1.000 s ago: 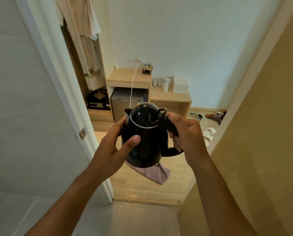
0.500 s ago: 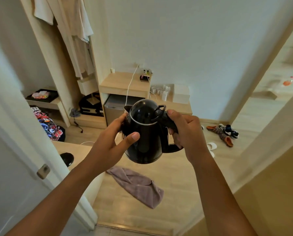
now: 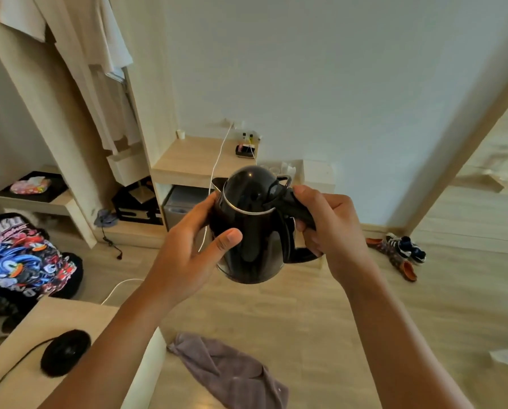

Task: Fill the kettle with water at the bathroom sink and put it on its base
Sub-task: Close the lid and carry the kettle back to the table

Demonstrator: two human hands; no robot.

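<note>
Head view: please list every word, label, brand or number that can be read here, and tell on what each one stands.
No text can be read with certainty.
Printed garment, at the left: large letters above its cartoon picture, too blurred to read.
Kettle, held by the left hand and the right hand: no label or brand shows.
Base: no marking shows.
Small items on the far counter: too small to tell.

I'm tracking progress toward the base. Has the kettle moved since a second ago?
Yes. The kettle, held in both hands, has come forward out of the doorway into the room; the round base now shows lower left.
</note>
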